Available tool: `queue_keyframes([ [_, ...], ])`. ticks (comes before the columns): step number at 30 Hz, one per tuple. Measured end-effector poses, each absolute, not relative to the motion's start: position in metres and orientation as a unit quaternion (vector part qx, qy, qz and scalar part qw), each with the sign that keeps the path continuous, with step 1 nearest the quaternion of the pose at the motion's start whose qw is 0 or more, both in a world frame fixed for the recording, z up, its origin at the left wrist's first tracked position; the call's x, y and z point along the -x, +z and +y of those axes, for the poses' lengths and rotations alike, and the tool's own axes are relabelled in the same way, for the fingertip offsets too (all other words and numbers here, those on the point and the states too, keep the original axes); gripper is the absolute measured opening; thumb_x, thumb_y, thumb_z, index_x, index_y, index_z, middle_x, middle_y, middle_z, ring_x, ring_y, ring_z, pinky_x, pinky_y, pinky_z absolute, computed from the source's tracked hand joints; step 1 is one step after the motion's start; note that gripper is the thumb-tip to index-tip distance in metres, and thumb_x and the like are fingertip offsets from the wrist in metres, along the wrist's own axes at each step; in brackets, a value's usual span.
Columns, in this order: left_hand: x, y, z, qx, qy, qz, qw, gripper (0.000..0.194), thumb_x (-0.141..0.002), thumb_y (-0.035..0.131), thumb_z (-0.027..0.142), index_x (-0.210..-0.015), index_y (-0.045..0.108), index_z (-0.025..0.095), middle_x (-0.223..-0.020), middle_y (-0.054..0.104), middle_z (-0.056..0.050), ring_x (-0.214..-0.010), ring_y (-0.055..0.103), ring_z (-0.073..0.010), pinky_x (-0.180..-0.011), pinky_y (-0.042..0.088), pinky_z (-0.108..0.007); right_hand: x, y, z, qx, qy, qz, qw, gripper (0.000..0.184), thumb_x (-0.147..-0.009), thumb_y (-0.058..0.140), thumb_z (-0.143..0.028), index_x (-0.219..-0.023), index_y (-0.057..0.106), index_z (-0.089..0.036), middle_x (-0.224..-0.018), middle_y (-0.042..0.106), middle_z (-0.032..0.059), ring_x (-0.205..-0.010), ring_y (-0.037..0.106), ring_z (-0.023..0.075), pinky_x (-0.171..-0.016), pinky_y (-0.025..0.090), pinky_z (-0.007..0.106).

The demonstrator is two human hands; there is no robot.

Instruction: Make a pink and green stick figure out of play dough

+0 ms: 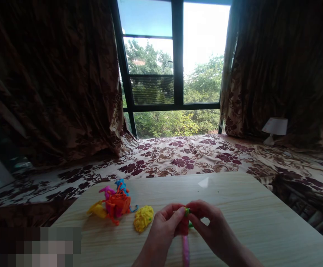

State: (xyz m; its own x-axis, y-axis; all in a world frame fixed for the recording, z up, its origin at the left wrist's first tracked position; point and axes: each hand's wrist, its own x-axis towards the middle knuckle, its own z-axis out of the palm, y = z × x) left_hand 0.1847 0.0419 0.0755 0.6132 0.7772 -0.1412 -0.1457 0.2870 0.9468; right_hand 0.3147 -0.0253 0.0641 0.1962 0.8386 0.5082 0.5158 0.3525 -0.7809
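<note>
Above the near middle of the table, my left hand [169, 221] and my right hand [209, 218] meet fingertip to fingertip. Both are closed in a pinch on a small green piece of modelling clay [187, 211], partly hidden by the fingers. Another bit of green [190, 224] shows just below, beside my right fingers; what it belongs to is unclear. Beneath my hands lies a long pink stick-shaped thing [185, 251]. To the left of my left hand is a lumpy yellow clay mass [144, 218] with a small green speck.
A tangled pile of orange, pink, blue and yellow pieces [118, 203] lies on the left of the pale wooden table [161, 187]. Beyond it, floral cloth [183, 161] covers a ledge under the window. A white lamp [276, 127] stands at the right by the curtain.
</note>
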Motion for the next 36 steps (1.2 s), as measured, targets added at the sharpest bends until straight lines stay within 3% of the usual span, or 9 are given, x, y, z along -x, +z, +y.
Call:
queue_keyframes([
  [7,-0.185,0.073,0.045,-0.528,0.282,0.302,0.742,0.032,-0.066,0.065,0.038,-0.081,0.066,0.01,-0.066,0.064,-0.007,-0.056,0.053,-0.011,-0.058,0.043,-0.025,-0.313,0.072,-0.031,0.532,0.138,-0.653,0.52,0.014,-0.081,0.051,-0.014,-0.09,0.061,-0.02,-0.074,0.054,-0.0003,-0.066,0.052,0.0109,-0.059,0.042,0.022],
  [11,-0.182,0.08,0.039,-0.493,0.29,0.281,0.771,0.025,-0.071,0.061,0.033,-0.081,0.065,0.011,-0.069,0.063,-0.007,-0.062,0.055,-0.0123,-0.063,0.043,-0.026,-0.313,0.071,-0.03,0.528,0.127,-0.665,0.512,0.016,-0.079,0.053,-0.014,-0.093,0.059,-0.02,-0.077,0.053,-0.0001,-0.067,0.052,0.0106,-0.06,0.042,0.021],
  [18,-0.186,0.072,0.04,-0.564,0.282,0.288,0.721,0.019,-0.068,0.063,0.027,-0.056,0.058,0.012,-0.05,0.052,0.001,-0.049,0.044,-0.0077,-0.049,0.033,-0.02,-0.307,0.057,-0.03,0.603,0.066,-0.64,0.472,0.011,-0.071,0.051,-0.007,-0.068,0.052,-0.018,-0.06,0.048,-0.0038,-0.055,0.045,0.0095,-0.054,0.035,0.022],
  [22,-0.19,0.067,0.042,-0.578,0.301,0.287,0.702,0.022,-0.072,0.06,0.032,-0.062,0.06,0.012,-0.05,0.051,0.002,-0.048,0.043,-0.0066,-0.049,0.033,-0.019,-0.307,0.058,-0.028,0.61,0.071,-0.604,0.508,0.013,-0.071,0.049,-0.005,-0.07,0.053,-0.017,-0.06,0.049,-0.0035,-0.055,0.046,0.0097,-0.054,0.036,0.022],
  [28,-0.186,0.072,0.042,-0.513,0.287,0.284,0.758,0.027,-0.075,0.056,0.039,-0.073,0.061,0.012,-0.062,0.058,-0.002,-0.055,0.051,-0.0087,-0.057,0.041,-0.022,-0.315,0.071,-0.027,0.528,0.145,-0.639,0.54,0.018,-0.077,0.051,-0.009,-0.089,0.059,-0.019,-0.08,0.055,0.0003,-0.067,0.054,0.0106,-0.06,0.043,0.022],
  [32,-0.187,0.07,0.044,-0.48,0.294,0.304,0.769,0.026,-0.069,0.062,0.038,-0.079,0.06,0.014,-0.056,0.058,0.0,-0.047,0.05,-0.0089,-0.052,0.042,-0.024,-0.317,0.07,-0.028,0.544,0.131,-0.635,0.532,0.015,-0.076,0.053,-0.009,-0.085,0.06,-0.019,-0.074,0.056,-0.001,-0.065,0.054,0.0109,-0.06,0.043,0.022],
  [36,-0.186,0.072,0.045,-0.524,0.297,0.298,0.74,0.027,-0.067,0.066,0.036,-0.08,0.063,0.013,-0.064,0.062,-0.003,-0.059,0.055,-0.0107,-0.062,0.045,-0.024,-0.315,0.067,-0.028,0.56,0.144,-0.621,0.529,0.009,-0.077,0.054,-0.012,-0.08,0.059,-0.018,-0.071,0.056,-0.0016,-0.062,0.053,0.0106,-0.058,0.043,0.022],
])
